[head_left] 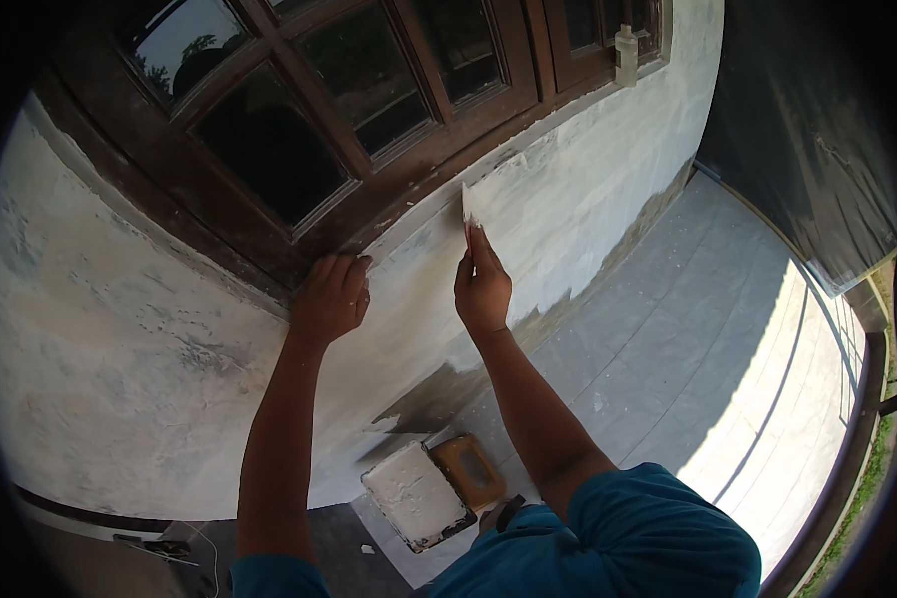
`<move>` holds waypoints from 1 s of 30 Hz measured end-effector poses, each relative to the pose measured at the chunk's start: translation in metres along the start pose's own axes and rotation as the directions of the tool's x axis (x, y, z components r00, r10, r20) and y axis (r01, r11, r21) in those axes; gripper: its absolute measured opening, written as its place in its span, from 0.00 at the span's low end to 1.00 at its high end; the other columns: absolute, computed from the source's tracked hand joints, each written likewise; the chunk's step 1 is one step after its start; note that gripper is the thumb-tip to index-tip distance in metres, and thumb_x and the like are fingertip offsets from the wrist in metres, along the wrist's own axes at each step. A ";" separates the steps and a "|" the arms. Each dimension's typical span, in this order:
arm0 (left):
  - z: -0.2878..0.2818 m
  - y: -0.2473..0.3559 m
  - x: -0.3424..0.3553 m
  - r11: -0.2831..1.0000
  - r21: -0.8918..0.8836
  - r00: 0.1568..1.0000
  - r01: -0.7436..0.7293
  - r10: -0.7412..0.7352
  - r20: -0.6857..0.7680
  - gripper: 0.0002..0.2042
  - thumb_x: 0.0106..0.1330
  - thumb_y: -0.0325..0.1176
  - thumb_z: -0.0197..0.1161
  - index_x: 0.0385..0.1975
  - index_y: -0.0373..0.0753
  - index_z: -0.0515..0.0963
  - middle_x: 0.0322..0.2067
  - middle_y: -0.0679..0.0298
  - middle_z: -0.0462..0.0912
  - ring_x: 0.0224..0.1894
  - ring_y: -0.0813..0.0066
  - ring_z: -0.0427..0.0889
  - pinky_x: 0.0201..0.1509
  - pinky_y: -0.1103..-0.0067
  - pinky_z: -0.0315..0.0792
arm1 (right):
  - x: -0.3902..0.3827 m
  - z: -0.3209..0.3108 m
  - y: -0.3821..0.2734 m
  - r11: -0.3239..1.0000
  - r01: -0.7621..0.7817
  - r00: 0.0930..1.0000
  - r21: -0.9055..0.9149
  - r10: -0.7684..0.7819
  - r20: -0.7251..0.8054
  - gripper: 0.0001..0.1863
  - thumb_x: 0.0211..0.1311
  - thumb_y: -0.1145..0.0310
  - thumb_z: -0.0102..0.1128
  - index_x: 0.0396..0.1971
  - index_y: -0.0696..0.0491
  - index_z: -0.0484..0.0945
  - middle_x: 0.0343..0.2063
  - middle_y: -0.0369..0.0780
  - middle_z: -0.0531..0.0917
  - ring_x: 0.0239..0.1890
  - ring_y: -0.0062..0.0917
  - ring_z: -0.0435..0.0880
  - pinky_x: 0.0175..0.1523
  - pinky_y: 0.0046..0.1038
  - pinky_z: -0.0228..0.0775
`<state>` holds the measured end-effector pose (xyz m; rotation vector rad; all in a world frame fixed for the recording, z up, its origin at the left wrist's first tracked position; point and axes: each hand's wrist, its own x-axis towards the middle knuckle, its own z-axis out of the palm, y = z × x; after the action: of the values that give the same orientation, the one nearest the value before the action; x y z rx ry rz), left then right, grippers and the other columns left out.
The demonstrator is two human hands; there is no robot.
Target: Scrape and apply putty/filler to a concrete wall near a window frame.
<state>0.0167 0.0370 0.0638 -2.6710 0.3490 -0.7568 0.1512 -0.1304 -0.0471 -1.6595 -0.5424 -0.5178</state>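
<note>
My right hand is closed on a putty knife, its blade coated with white filler and pressed to the patchy plaster wall just below the window ledge. My left hand lies to the left, fingers curled over the ledge under the brown wooden window frame; whether anything small is under the fingertips is unclear.
Below my arms sit a pan of white filler and a brown rectangular container on the grey tiled floor. A small pale object stands at the right window. Dark sheeting hangs on the right.
</note>
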 end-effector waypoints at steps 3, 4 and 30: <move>0.002 0.000 0.004 0.997 -0.057 0.998 0.061 -0.061 -0.005 0.17 0.56 0.27 0.60 0.47 0.34 0.75 0.38 0.56 0.75 0.41 0.58 0.75 0.50 0.67 0.72 | -0.045 0.033 -0.016 0.996 0.091 0.986 -0.019 -0.088 0.143 0.26 0.62 0.75 0.53 0.63 0.59 0.69 0.55 0.52 0.78 0.57 0.44 0.79 0.58 0.37 0.75; 0.001 -0.004 0.000 0.996 -0.042 0.996 0.084 -0.084 -0.009 0.17 0.55 0.26 0.60 0.47 0.34 0.75 0.38 0.56 0.75 0.42 0.58 0.75 0.50 0.67 0.72 | -0.060 0.036 -0.024 0.994 0.105 0.978 0.009 -0.105 0.178 0.27 0.61 0.75 0.54 0.63 0.58 0.69 0.56 0.50 0.78 0.58 0.43 0.79 0.59 0.37 0.75; 0.007 0.039 -0.005 0.936 0.015 0.922 0.353 -0.345 -0.176 0.14 0.53 0.29 0.63 0.40 0.38 0.72 0.26 0.60 0.79 0.32 0.63 0.79 0.36 0.72 0.77 | 0.030 -0.032 -0.065 0.783 0.419 0.907 -0.460 -0.334 0.258 0.17 0.54 0.78 0.57 0.43 0.48 0.83 0.39 0.39 0.87 0.40 0.36 0.85 0.43 0.35 0.79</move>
<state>0.0108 0.0053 0.0403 -2.6623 -0.1120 -1.0880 0.1342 -0.1514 0.0264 -2.1219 -0.9350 -0.8838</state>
